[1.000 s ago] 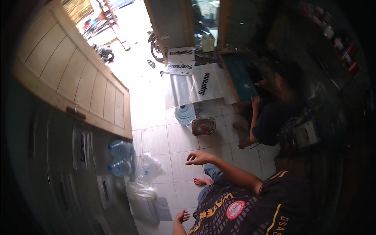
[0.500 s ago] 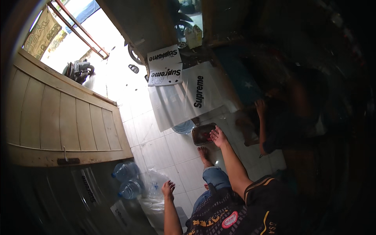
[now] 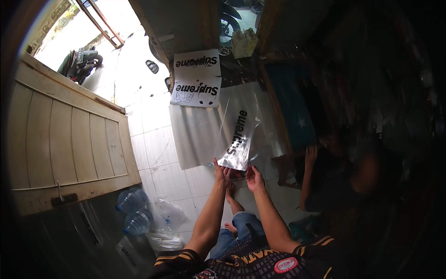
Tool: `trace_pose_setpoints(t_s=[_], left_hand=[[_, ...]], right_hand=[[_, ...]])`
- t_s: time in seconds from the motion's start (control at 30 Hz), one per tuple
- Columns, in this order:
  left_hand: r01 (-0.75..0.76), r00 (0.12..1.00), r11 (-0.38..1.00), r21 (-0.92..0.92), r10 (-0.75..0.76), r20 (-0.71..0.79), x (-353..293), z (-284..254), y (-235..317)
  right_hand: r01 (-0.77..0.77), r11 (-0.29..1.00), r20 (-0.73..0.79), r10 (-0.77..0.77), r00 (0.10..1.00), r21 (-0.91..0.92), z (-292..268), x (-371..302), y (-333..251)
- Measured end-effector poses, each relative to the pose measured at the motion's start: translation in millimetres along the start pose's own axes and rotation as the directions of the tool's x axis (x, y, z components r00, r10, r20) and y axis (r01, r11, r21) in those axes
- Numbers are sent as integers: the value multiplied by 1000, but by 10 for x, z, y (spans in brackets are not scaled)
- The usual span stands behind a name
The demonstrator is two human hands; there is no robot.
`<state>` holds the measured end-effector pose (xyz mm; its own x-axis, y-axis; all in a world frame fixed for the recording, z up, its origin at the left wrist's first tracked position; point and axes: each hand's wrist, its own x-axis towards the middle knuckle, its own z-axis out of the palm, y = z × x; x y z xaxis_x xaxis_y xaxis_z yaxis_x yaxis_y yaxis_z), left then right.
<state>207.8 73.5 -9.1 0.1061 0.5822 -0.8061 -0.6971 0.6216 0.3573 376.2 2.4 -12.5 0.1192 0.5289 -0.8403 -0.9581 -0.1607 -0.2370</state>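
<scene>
The left hand (image 3: 220,173) and right hand (image 3: 254,178) sit side by side just below the centre of the frame, their fingers closed on the near corners of a clear plastic sheet (image 3: 239,135) with black lettering. The sheet lies at the centre of the frame, slanting up and away from the hands, with bright glare over its near end. To its left spreads a wider translucent sheet (image 3: 195,137). Above that, in the upper middle, two white paper sheets (image 3: 179,73) with black lettering lie one above the other, near a pale jerrycan (image 3: 244,44).

Right of centre, a wooden frame with a teal panel (image 3: 289,104) bears a white star; a co-worker's hand (image 3: 311,156) rests by its lower edge. Two clear blue water jugs (image 3: 134,211) lie at the lower left, below a panelled wooden door (image 3: 69,135). A motorcycle (image 3: 81,65) stands outside in the upper left.
</scene>
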Motion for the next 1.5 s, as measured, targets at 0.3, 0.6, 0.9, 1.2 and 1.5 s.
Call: trace_pose_setpoints(t_s=[0.3, 0.6, 0.9, 1.2, 1.5], left_hand=[[-408, 867, 897, 169, 439, -236, -776, -300, 457], [-811, 378, 433, 393, 901, -212, -3811, -1127, 567], [-784, 28, 319, 533, 875, -483, -6272, -2190, -645], [-341, -518, 493, 801, 612, -597, -8045, -2638, -2732], [-541, -729, 548, 638, 72, -680, -8572, -2418, -4241]], right_hand=[[-268, 795, -248, 153, 956, -544, -341, -1157, 335], [892, -96, 886, 111, 451, -442, 1758, -1045, 552], [710, 181, 315, 947, 60, -681, 1903, -2522, 2480], [799, 492, 443, 836, -323, -346, 628, -4989, 3517], [674, 684, 97, 718, -689, -279, -658, -6918, 4116]])
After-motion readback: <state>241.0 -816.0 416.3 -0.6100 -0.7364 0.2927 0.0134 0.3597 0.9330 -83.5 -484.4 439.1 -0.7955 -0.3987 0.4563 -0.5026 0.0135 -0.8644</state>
